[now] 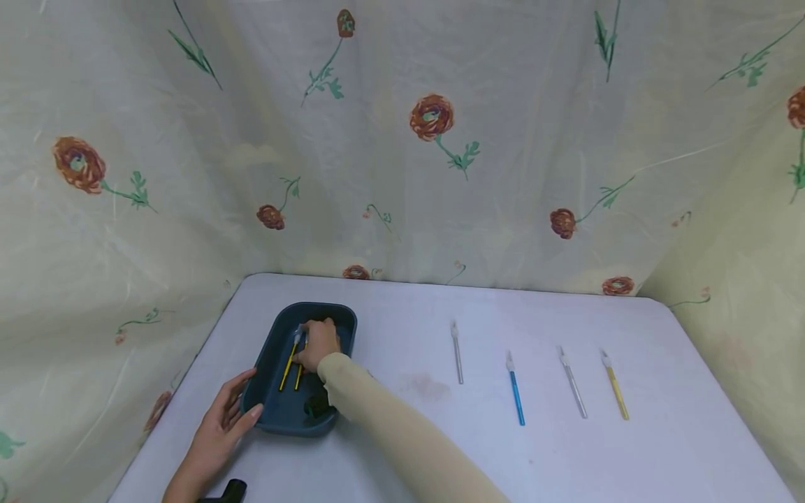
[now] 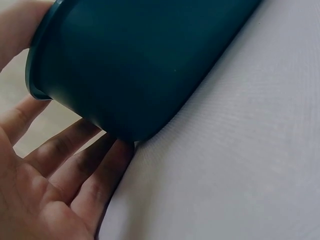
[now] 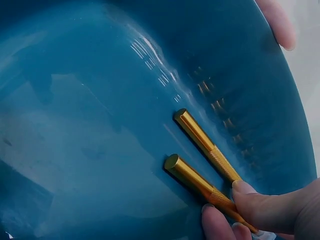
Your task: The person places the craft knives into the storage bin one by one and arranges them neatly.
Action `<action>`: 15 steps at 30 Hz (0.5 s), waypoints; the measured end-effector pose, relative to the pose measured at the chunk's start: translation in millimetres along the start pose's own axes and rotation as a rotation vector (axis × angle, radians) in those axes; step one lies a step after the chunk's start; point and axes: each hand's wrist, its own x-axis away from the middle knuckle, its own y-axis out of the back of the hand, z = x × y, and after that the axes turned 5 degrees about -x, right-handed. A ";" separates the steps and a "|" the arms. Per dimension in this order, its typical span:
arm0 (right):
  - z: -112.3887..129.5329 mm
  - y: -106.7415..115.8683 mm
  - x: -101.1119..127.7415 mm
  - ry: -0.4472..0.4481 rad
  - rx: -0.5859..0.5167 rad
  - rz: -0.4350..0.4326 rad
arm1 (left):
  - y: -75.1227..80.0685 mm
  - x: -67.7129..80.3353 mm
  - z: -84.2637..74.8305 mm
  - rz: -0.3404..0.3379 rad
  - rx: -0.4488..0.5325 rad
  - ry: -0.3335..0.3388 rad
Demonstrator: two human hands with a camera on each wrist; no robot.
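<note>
A blue-green tray [image 1: 286,418] stands at the left of the table. My left hand [image 1: 216,433] grips its near left corner, thumb at the rim and fingers against the outer wall [image 2: 130,70]. My right hand [image 1: 321,344] reaches down inside the tray. There it pinches a gold craft knife [image 3: 187,175] between thumb and fingers, near the clear-capped end. A second gold craft knife [image 3: 200,132] lies alongside on the tray floor, close to the thumb tip. The hand partly hides the capped ends in the right wrist view.
To the right on the white table [image 1: 402,440] lie a silver craft knife [image 1: 458,356], a blue one [image 1: 516,395], another silver one [image 1: 574,388] and a gold one [image 1: 616,391], all with clear caps. A flowered curtain [image 1: 377,140] hangs behind and beside the table.
</note>
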 end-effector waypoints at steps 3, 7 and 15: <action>-0.4 -1.3 0.2 -0.004 -0.006 -0.002 | 0.7 0.9 0.6 0.003 -0.003 0.001; 0.2 -0.3 1.3 -0.019 -0.031 -0.004 | 1.4 1.5 0.4 0.012 -0.007 0.004; 8.1 8.3 10.4 -0.034 -0.073 -0.012 | 1.0 1.1 0.8 0.007 -0.003 0.001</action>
